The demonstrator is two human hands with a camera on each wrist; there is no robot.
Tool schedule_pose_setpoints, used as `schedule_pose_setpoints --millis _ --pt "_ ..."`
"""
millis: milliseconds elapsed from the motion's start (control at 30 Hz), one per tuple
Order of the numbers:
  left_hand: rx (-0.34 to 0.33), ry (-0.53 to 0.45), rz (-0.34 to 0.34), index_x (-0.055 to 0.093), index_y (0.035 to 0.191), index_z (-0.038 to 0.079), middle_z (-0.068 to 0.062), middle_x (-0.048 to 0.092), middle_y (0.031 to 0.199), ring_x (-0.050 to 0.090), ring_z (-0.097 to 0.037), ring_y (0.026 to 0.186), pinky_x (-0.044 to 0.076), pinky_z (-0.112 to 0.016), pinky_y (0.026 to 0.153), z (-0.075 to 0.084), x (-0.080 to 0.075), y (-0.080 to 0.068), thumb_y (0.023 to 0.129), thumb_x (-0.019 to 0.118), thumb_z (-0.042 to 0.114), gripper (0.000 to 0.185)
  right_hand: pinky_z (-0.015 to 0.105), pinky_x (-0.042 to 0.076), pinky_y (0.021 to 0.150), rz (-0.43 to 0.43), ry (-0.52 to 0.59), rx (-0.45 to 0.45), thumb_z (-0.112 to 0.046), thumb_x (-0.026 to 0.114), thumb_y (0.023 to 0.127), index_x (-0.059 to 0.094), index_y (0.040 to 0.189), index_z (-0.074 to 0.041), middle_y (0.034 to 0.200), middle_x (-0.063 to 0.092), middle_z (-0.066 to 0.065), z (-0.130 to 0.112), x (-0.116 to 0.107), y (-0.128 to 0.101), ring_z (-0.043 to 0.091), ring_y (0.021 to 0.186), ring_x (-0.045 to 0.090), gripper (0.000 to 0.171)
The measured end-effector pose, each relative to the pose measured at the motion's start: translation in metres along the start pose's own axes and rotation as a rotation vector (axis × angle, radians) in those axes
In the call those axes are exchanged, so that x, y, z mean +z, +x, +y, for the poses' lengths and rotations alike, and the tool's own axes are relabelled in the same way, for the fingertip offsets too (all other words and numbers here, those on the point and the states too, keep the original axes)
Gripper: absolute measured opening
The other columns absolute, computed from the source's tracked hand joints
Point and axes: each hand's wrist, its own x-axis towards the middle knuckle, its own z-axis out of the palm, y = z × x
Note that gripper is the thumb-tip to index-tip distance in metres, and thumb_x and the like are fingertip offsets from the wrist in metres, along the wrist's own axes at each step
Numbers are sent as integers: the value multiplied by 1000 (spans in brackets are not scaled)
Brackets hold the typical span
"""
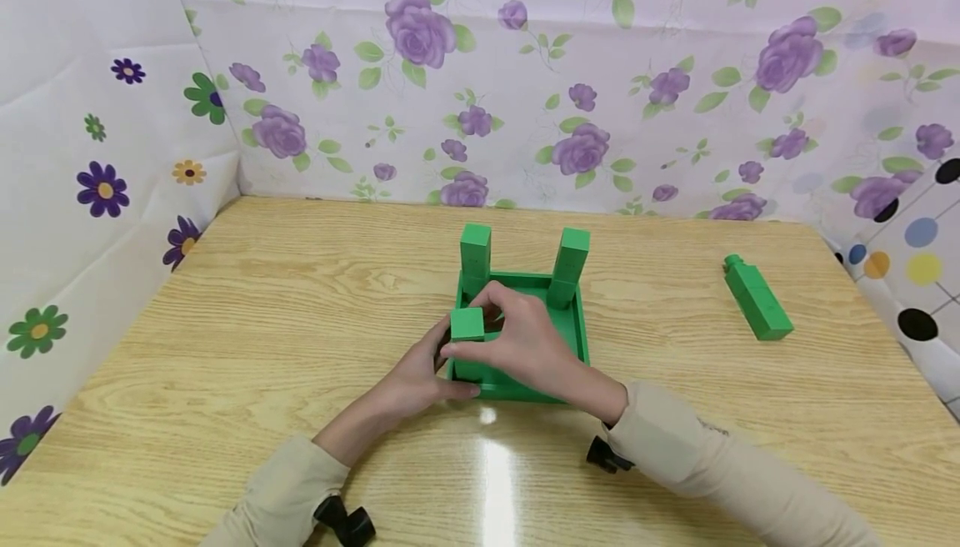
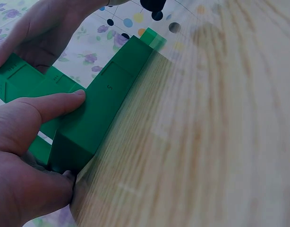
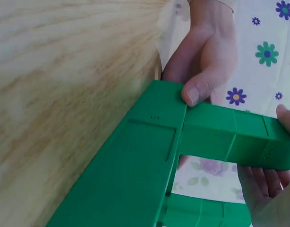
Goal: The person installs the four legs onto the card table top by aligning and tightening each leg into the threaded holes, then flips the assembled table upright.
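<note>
Green post pinched at the near left corner of a green tray

The square, low-walled tray point(image 1: 525, 393) sits on the wood-grained table point(image 1: 300, 280) and is the landmark here; one green post point(image 1: 476, 259) stands upright in its far left corner, and a second green post point(image 1: 572, 257) rises from its far right corner, leaning slightly in the head view; the held post point(image 1: 468, 323) is upright at the tray's near left corner, though whether it is fully seated cannot be told; the right hand point(image 1: 528, 343) pinches this post, thumb on the near side and fingers behind; the left hand point(image 1: 412, 376) grips the tray at that same corner, its thumb along the near wall.

To the right of the tray, well apart from it, a loose post point(image 1: 757, 301) lies on its side, a narrow stub at its far end; the table spreads left and right of the tray, its far edge meeting a floral cloth point(image 1: 525, 113) beyond the tray.

The tray's outer wall bears a mark point(image 3: 155, 117) that looks like a 5; a character point(image 3: 270, 152) on the held post is too unclear to read for certain.
</note>
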Motion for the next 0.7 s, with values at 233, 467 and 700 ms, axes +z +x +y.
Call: schedule_pose_setpoints --millis 233,467,700 --pt "4 5 3 22 142 24 3 31 139 26 -14 128 16 -40 104 1 0 0 74 71 -4 89 23 47 59 54 -59 -8 -36 79 67 55 86 -16 79 57 -11 -2 4 -2 1 68 56 37" --pt "41 11 6 23 141 30 7 30 139 26 -11 128 17 -41 104 -17 -3 7 73 74 -1 91 24 48 68 65 -66 -47 -31 80 69 58 98 -12 93 58 -7 -2 7 -4 5 83 55 41" --pt "22 6 20 17 143 32 9 26 141 25 -9 128 24 -39 101 -24 -4 8 72 75 3 96 33 39 90 -161 166 -55 -26 75 75 53 122 -13 119 54 -1 1 -9 2 9 110 47 53"
